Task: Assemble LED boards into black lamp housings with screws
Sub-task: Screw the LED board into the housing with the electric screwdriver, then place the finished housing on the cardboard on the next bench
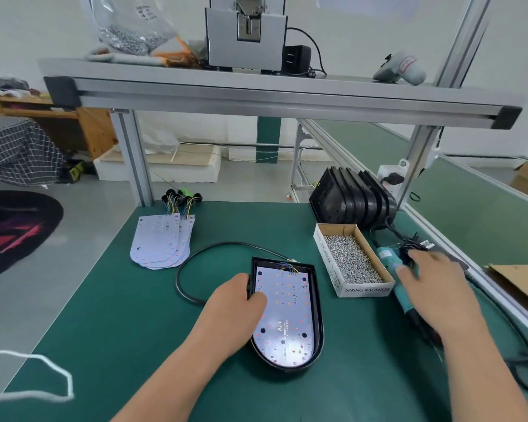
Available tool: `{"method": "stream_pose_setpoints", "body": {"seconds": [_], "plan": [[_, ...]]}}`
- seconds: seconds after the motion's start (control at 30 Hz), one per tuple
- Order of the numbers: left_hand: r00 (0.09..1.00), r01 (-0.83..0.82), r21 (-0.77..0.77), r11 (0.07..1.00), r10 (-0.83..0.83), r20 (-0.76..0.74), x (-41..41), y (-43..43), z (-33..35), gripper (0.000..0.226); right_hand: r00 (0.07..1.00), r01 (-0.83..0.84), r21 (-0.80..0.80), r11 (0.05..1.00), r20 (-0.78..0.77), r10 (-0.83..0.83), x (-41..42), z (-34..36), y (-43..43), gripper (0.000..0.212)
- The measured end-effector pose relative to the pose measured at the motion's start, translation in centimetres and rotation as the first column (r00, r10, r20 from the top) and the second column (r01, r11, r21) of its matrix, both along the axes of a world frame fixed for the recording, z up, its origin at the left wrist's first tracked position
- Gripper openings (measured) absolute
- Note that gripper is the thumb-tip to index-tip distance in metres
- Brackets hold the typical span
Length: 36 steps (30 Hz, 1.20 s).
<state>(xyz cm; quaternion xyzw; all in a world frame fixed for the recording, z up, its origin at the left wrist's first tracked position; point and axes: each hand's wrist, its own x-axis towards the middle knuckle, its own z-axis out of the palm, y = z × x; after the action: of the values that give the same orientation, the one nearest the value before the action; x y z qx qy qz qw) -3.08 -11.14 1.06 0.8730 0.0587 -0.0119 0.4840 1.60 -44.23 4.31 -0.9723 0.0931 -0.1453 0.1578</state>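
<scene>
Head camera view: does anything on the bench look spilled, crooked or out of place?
Nothing serious stands out. The screws lie inside their cardboard box, and the LED board sits within the black housing. Only the spare LED boards lie fanned out rather than squared up.

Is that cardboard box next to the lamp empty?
No, the cardboard box is filled with small silver screws.

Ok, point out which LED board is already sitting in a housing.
The LED board under the left hand, lying inside the black housing in front. The other boards lie loose in a fanned stack at the far left.
</scene>
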Motion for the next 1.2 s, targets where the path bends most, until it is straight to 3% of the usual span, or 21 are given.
{"method": "stream_pose_setpoints", "body": {"seconds": [0.07, 0.13, 0.2, 0.3, 0.37, 0.5, 0.6, 0.73, 0.83, 0.9, 0.97, 1.07, 1.13, 1.2], "plan": [[1.000, -0.004, 0.004, 1.000, 0.004, 0.010, 0.1, 0.0, 0.0, 0.013, 0.971, -0.155, 0.057, 0.986, 0.195, 0.141, 0.5, 0.7, 1.9, 0.032], [0.999, -0.016, 0.018, 1.000, 0.015, 0.028, 0.1, 0.0, 0.2, 0.014, 0.913, -0.366, 0.140, 0.920, 0.246, 0.326, 1.5, 1.3, 4.9, 0.026], [0.998, -0.047, 0.017, 0.999, 0.046, 0.040, 0.2, 0.0, 0.3, 0.016, 0.850, -0.518, 0.158, 0.841, 0.206, 0.485, 2.9, 1.0, 7.9, 0.027], [0.993, -0.107, -0.017, 0.994, 0.108, 0.053, 0.3, 0.4, 0.5, 0.020, 0.757, -0.652, -0.008, 0.758, 0.028, 0.652, 5.2, -0.5, 11.3, 0.034], [0.989, -0.139, -0.057, 0.989, 0.142, 0.047, 0.5, 1.0, 0.5, 0.021, 0.725, -0.688, -0.185, 0.702, -0.132, 0.675, 6.3, -1.1, 12.5, 0.040], [0.982, -0.178, -0.056, 0.982, 0.181, 0.046, 0.9, 1.8, 0.6, 0.023, 0.714, -0.700, -0.212, 0.682, -0.191, 0.673, 6.4, -1.2, 12.3, 0.033], [0.960, -0.272, 0.058, 0.961, 0.267, 0.080, 1.1, 2.3, 1.0, 0.024, 0.735, -0.675, -0.333, 0.659, -0.225, 0.639, 5.5, -1.3, 12.7, 0.009], [0.914, -0.395, 0.201, 0.896, 0.362, 0.181, 2.0, 3.9, 0.4, 0.030, 0.741, -0.659, -0.438, 0.612, -0.235, 0.629, 4.0, -1.7, 12.3, 0.020], [0.918, -0.393, 0.281, 0.875, 0.389, 0.073, 2.9, 4.6, -0.3, 0.030, 0.667, -0.744, -0.241, 0.623, -0.238, 0.705, 2.5, -1.4, 10.4, 0.017], [0.919, -0.390, 0.307, 0.868, 0.388, 0.070, 3.1, 4.6, -0.5, 0.030, 0.644, -0.735, 0.062, 0.675, -0.247, 0.724, 1.3, -0.7, 9.0, 0.016], [0.919, -0.393, 0.321, 0.862, 0.383, 0.095, 3.0, 4.4, -0.5, 0.029, 0.640, -0.621, 0.397, 0.675, -0.240, 0.730, 0.3, 0.2, 7.9, 0.019], [0.926, -0.378, 0.378, 0.845, 0.352, 0.139, 2.7, 4.1, -0.2, 0.029, 0.640, -0.400, 0.799, 0.448, -0.106, 0.761, -0.5, 0.3, 7.1, 0.025], [0.935, -0.354, 0.385, 0.852, 0.323, 0.146, 2.6, 3.9, -0.1, 0.027, 0.662, -0.295, 0.902, 0.314, -0.043, 0.748, -0.8, 0.1, 7.2, 0.033], [0.935, -0.351, 0.291, 0.890, 0.318, 0.156, 2.6, 3.8, -0.1, 0.026, 0.653, -0.237, 0.927, 0.292, -0.071, 0.754, -1.0, -0.4, 7.8, 0.042]]}}
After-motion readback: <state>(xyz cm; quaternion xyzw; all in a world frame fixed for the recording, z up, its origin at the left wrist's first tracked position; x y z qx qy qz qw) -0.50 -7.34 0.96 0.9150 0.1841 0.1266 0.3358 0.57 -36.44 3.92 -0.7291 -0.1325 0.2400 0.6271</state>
